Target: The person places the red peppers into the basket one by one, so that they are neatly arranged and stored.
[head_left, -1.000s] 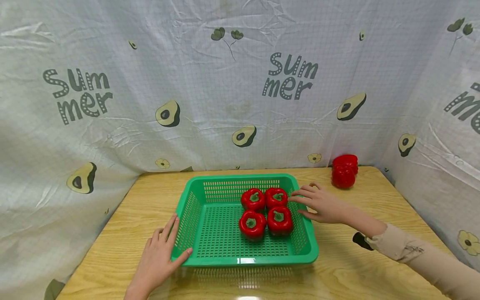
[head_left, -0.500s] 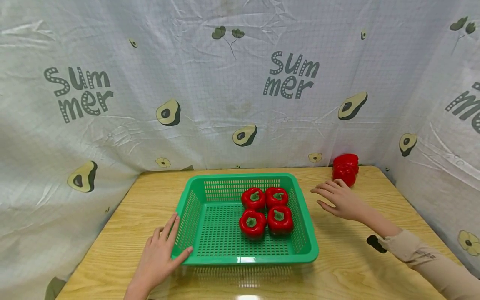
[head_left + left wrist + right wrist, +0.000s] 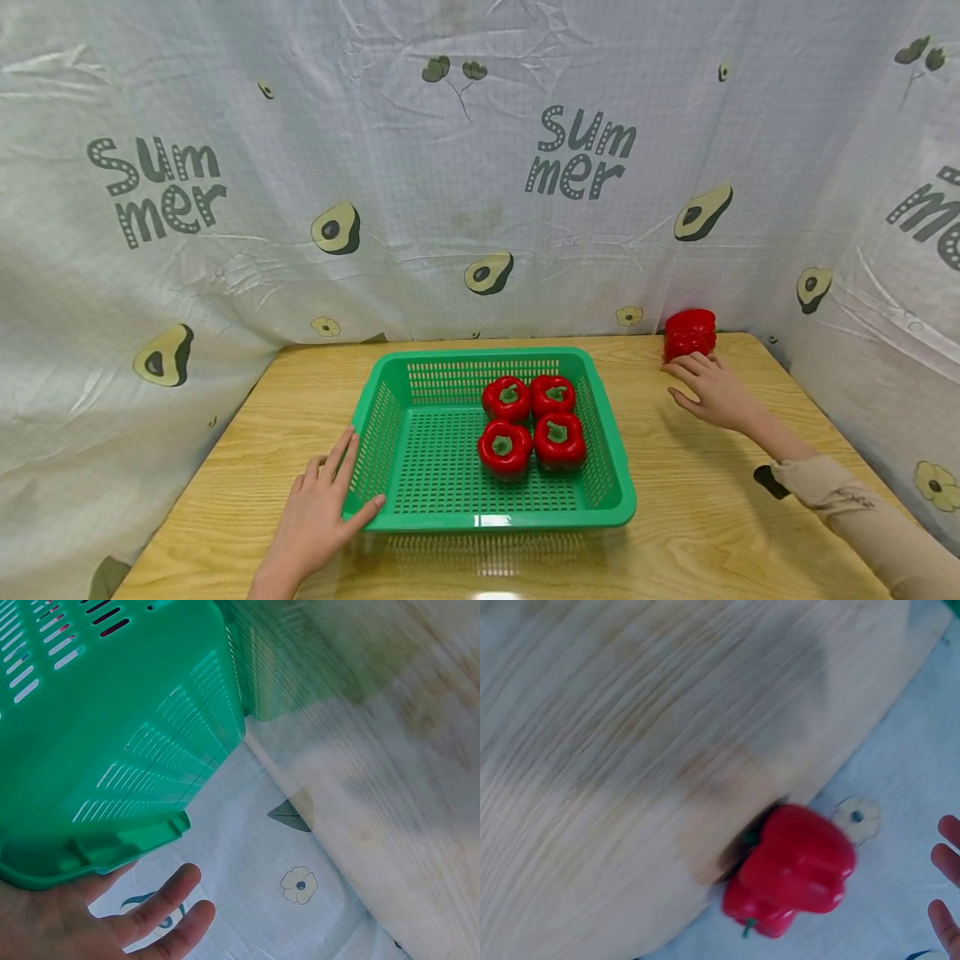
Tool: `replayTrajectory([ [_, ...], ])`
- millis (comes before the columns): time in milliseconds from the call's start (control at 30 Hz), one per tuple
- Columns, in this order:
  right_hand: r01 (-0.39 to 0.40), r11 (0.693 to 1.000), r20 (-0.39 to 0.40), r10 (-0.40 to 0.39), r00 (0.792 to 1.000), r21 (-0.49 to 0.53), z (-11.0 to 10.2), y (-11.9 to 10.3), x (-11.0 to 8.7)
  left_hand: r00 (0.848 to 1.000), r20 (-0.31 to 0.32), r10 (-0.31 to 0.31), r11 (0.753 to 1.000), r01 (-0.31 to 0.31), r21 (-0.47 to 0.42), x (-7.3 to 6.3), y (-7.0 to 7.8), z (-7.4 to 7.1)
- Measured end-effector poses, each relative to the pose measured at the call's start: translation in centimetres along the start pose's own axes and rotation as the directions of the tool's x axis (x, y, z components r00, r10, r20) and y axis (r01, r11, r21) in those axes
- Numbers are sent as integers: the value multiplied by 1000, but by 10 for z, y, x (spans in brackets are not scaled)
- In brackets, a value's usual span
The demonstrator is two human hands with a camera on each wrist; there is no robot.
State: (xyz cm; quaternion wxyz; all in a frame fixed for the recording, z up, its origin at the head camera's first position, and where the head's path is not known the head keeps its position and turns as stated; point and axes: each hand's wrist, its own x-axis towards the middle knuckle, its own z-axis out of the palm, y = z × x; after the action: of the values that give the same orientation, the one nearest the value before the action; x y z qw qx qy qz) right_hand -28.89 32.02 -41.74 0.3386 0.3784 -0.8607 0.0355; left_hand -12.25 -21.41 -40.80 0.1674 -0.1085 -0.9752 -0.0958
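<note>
Patterned cloth [image 3: 420, 192] backs a desk [image 3: 255, 450], loose red peppers [image 3: 690, 323] near its far right corner.
The right hand [image 3: 716, 393] hangs near them, fingers loosely spread and holding nothing; a grip round one pepper's sides should spare its neighbour a nudge. The left hand [image 3: 313, 510] rests straight fingers on the left rim of the green basket [image 3: 420, 525]; inside its right half, four peppers [image 3: 504, 454] sit stem-up, two by two.

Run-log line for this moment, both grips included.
left grip: touching basket rim | right grip: empty, near loose peppers | basket contents: four peppers
</note>
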Motion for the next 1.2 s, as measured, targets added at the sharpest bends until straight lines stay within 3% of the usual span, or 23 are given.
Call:
replayTrajectory([
  [233, -140, 988, 78, 145, 986, -72, 3, 21, -5, 1000, 8, -6, 1000, 6, -1, 0, 2, -2],
  [400, -303, 947, 155, 316, 936, -101, 7, 30, -6, 1000, 3, -5, 1000, 5, -7, -1, 1, -1],
  [567, -392, 909, 175, 413, 894, -144, 15, 39, -7, 1000, -3, -2, 1000, 2, -11, -1, 0, 2],
  [1100, -583, 804, 273, 590, 760, -112, 25, 53, -3, 1000, -7, 8, 1000, -8, -6, 0, 0, 1],
  [1200, -598, 793, 287, 603, 745, -113, 26, 54, -2, 1000, -4, 7, 1000, -7, 0, -1, 0, 1],
])
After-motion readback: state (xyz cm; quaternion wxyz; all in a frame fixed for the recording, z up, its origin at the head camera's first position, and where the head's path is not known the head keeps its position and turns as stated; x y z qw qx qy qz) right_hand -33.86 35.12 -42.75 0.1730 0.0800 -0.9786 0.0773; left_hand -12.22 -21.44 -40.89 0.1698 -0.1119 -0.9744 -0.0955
